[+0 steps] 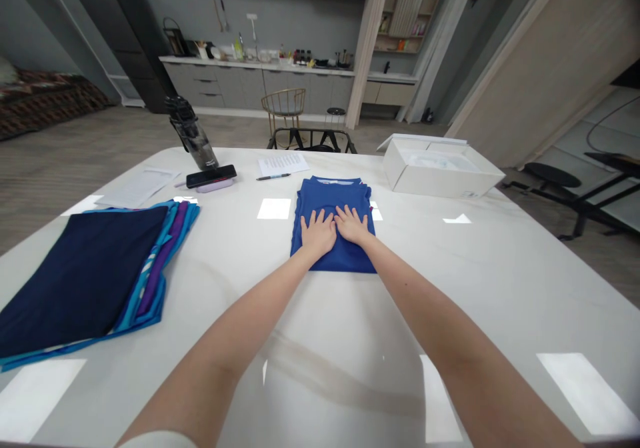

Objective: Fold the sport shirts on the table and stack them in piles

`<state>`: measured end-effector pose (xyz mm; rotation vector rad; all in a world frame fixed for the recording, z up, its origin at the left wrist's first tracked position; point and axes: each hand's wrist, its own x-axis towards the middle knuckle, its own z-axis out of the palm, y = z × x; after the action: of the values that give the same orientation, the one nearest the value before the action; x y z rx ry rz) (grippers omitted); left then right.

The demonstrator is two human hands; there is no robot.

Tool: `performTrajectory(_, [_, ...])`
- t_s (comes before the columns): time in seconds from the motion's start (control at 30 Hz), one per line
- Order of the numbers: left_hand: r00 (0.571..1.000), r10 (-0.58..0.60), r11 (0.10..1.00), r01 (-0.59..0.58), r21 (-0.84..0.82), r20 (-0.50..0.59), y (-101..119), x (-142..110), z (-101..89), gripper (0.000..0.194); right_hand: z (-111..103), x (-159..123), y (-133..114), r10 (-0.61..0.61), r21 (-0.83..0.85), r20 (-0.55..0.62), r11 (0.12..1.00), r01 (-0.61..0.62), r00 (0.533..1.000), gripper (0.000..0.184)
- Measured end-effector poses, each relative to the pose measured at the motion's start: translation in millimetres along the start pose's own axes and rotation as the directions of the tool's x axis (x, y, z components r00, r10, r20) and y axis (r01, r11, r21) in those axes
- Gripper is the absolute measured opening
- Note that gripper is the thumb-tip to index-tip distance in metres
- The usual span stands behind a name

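Note:
A blue garment (345, 256), folded into a rectangle, lies flat on the white table (225, 248) in front of me. Its neckline, with a pale inner edge, faces the far side. Both palms press down on it side by side. My left hand (319, 232) rests on its left half with the fingers spread. On the right half lies my right hand (352, 225), its fingers also spread out. The two hands nearly meet at the middle of the cloth, and neither grasps anything.
At the left lies a stack of folded cloths (95, 268), dark navy on top. Behind it are papers (140, 187), a phone (211, 176) and a handheld vacuum (193, 135). A printed sheet (283, 163) and pen (273, 177) lie beyond the garment. A white box (435, 176) stands open back right.

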<state>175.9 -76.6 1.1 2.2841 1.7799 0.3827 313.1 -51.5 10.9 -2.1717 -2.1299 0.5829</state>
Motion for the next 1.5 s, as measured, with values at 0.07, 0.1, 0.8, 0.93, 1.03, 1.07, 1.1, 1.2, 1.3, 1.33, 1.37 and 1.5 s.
performTrajectory(0.07, [0.998, -0.062, 0.998, 0.062, -0.023, -0.003, 4.2, -5.1, 1.0, 0.058, 6.5, -12.5, -10.8, 0.074, 0.018, -0.05, 0.997, -0.073, 0.996, 0.063])
performTrajectory(0.1, [0.997, -0.079, 0.997, 0.078, -0.023, -0.023, 5.2, -7.6, 1.8, 0.058, 10.4, -19.7, -14.6, 0.09, 0.01, -0.091, 0.996, -0.09, 0.992, 0.063])
performTrajectory(0.8, [0.964, 0.257, 0.958, -0.263, 0.111, 0.07, -33.1, -89.3, -9.9, 0.076, 36.5, -130.7, 27.1, -0.107, -0.138, -0.226, 0.987, 0.077, 0.968, 0.071])
performTrajectory(0.93, [0.968, 0.234, 0.964, -0.243, 0.111, 0.087, -34.7, -102.8, -10.2, 0.075, 40.2, -146.0, 32.6, -0.102, -0.127, -0.227, 0.989, 0.075, 0.969, 0.073])
performTrajectory(1.03, [0.975, 0.203, 0.97, -0.213, 0.119, 0.086, -33.2, -114.2, -11.1, 0.074, 43.9, -156.5, 36.7, -0.103, -0.116, -0.222, 0.99, 0.079, 0.97, 0.073])
performTrajectory(1.07, [0.977, 0.191, 0.972, -0.201, 0.121, 0.089, -32.4, -118.2, -11.7, 0.074, 45.1, -159.9, 38.2, -0.106, -0.111, -0.223, 0.99, 0.083, 0.969, 0.073])
performTrajectory(1.1, [0.979, 0.181, 0.974, -0.192, 0.122, 0.095, -31.8, -122.1, -12.6, 0.073, 46.2, -163.1, 40.0, -0.109, -0.102, -0.226, 0.991, 0.088, 0.968, 0.072])
performTrajectory(1.2, [0.978, 0.175, 0.976, -0.188, 0.113, 0.116, -32.1, -133.5, -16.7, 0.073, 47.8, -172.2, 47.3, -0.129, -0.056, -0.254, 0.991, 0.118, 0.959, 0.065])
performTrajectory(1.3, [0.976, 0.195, 0.974, -0.204, 0.095, 0.095, -37.4, -141.9, -22.2, 0.063, 46.3, -180.2, 56.0, -0.076, 0.016, -0.37, 0.996, 0.088, 0.926, 0.052])
performTrajectory(1.33, [0.976, 0.203, 0.974, -0.209, 0.082, 0.078, -39.8, -143.7, -23.9, 0.059, 45.3, -182.5, 58.2, -0.017, 0.04, -0.42, 0.998, 0.037, 0.907, 0.05])
performTrajectory(1.37, [0.977, 0.206, 0.975, -0.21, 0.067, 0.059, -42.1, -144.9, -25.3, 0.057, 44.2, -184.6, 59.7, 0.052, 0.062, -0.459, 0.998, -0.027, 0.887, 0.049])
performTrajectory(1.5, [0.984, 0.176, 0.983, -0.177, 0.05, 0.019, -45.6, -146.9, -25.9, 0.053, 39.3, -189.6, 56.5, 0.228, 0.071, -0.458, 0.973, -0.22, 0.859, 0.047])
